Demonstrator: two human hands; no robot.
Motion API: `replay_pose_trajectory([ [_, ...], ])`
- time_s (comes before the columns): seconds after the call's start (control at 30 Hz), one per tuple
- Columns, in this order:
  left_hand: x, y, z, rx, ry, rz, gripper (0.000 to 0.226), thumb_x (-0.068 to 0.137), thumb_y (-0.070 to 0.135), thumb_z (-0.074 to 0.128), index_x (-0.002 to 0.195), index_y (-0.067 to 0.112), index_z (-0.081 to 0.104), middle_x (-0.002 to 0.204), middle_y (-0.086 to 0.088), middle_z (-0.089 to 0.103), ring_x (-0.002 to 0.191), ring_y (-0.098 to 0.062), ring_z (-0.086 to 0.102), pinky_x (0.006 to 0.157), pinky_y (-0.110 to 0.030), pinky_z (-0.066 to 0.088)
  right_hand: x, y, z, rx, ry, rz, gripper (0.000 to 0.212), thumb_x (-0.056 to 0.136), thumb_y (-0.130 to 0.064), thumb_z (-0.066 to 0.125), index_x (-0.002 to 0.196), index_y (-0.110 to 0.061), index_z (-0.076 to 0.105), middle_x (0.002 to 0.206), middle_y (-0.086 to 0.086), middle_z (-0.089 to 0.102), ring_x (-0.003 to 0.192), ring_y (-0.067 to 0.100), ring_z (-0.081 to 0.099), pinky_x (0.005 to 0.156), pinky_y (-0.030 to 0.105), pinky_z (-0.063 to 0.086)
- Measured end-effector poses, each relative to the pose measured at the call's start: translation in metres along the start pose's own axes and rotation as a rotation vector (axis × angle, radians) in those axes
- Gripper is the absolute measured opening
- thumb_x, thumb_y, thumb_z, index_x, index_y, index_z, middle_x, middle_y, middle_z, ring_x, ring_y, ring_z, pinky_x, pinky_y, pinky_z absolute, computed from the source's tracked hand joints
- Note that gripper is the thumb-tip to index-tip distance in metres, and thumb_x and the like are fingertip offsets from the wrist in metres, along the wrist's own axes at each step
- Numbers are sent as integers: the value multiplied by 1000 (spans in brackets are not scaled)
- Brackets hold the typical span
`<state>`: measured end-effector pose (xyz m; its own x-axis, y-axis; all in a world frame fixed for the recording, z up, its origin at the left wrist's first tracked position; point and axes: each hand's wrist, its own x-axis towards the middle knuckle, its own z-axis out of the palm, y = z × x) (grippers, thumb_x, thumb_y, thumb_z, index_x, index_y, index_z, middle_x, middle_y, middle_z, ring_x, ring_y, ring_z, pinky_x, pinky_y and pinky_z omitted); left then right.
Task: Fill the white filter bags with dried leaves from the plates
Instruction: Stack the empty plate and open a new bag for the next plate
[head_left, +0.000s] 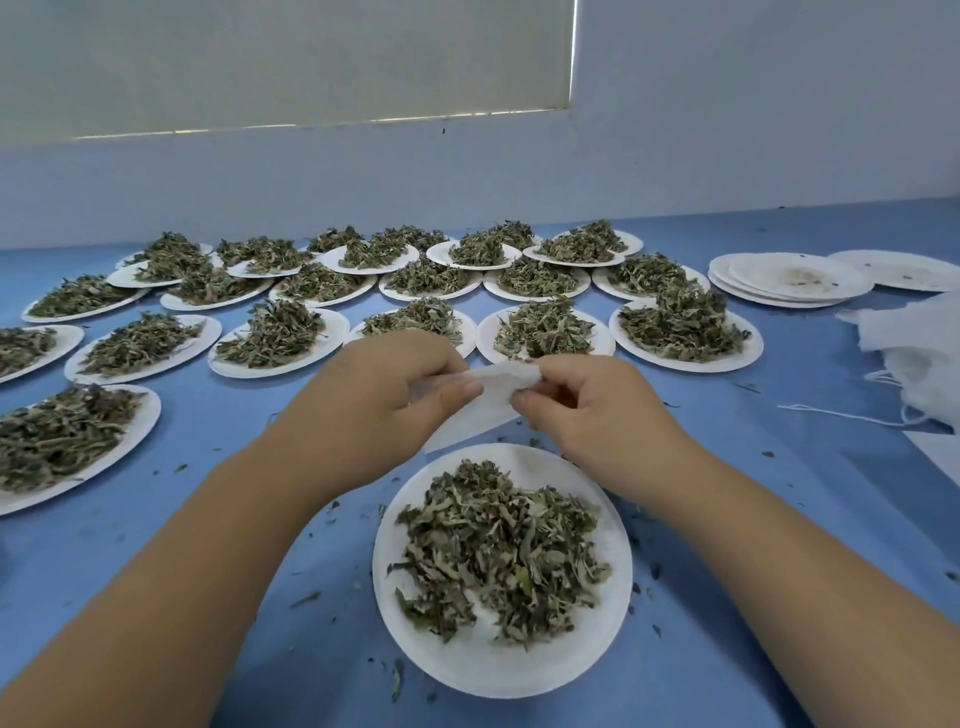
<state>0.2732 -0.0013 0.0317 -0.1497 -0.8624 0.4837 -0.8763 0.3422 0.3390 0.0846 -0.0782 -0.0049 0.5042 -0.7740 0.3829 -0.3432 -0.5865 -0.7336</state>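
Two hands, one white filter bag (500, 380). The left hand (384, 395) and right hand (587, 410) each pinch its top edge, both grips closed on it, just beyond the one near plate (498, 670) of dried leaves (498, 561). Roughly two dozen more heaped plates (332, 338) crowd the far table (218, 410), but the back rows overlap, so there's no exact count. Far right sit a stack of empty plates (753, 275) and one single plate (898, 270). The bag pile (914, 353) is cut off at the right edge.

We log open table (208, 415) between near plate (498, 670) and left plates (132, 431); plate rows (280, 366) wall off the rear, bag pile (914, 353) the right.
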Motion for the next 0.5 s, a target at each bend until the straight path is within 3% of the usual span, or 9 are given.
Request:
replay_pose_trajectory([
  [0.1, -2, 2, 0, -23, -20, -34, 20, 92, 21, 62, 74, 27, 60, 67, 17, 54, 67, 12, 49, 61, -4, 35, -1, -2, -1, 21, -4, 16, 4, 89, -26, 65, 86, -28, 64, 66, -9, 59, 54, 3, 49, 54, 16, 41],
  [0.13, -3, 3, 0, -42, -19, -65, 23, 91, 17, 62, 71, 28, 60, 66, 17, 55, 65, 12, 50, 60, -4, 35, -2, -4, -1, 58, -8, 21, 8, 88, -27, 66, 94, -32, 62, 70, -7, 62, 58, 4, 54, 59, 20, 47],
  [0.2, -4, 4, 0, -88, 4, -114, 24, 87, 17, 62, 68, 31, 62, 64, 16, 58, 61, 8, 51, 58, -5, 36, -4, -8, -2, 167, -28, 22, 22, 87, -28, 68, 107, -32, 59, 74, -4, 64, 65, 14, 61, 65, 31, 53],
  [0.27, -4, 5, 1, -123, 31, -127, 23, 86, 18, 64, 66, 30, 62, 65, 17, 60, 59, 4, 51, 56, -6, 36, -6, -14, -1, 267, -45, 11, 30, 86, -31, 69, 113, -32, 56, 75, 2, 62, 66, 20, 60, 61, 33, 51],
  [0.4, -4, 10, 7, -124, 43, -96, 23, 85, 20, 70, 64, 23, 60, 62, 13, 57, 57, 5, 49, 55, -8, 34, -5, -19, 5, 280, -12, 29, 28, 86, -33, 67, 112, -31, 58, 69, -4, 52, 63, 12, 56, 60, 32, 49],
  [0.5, -5, 15, 11, -101, 56, -102, 24, 83, 22, 71, 64, 19, 58, 62, 12, 54, 62, 8, 48, 58, -7, 34, -5, -20, 7, 300, 2, 66, 23, 87, -25, 67, 108, -29, 59, 64, -8, 48, 59, 14, 53, 59, 34, 49],
])
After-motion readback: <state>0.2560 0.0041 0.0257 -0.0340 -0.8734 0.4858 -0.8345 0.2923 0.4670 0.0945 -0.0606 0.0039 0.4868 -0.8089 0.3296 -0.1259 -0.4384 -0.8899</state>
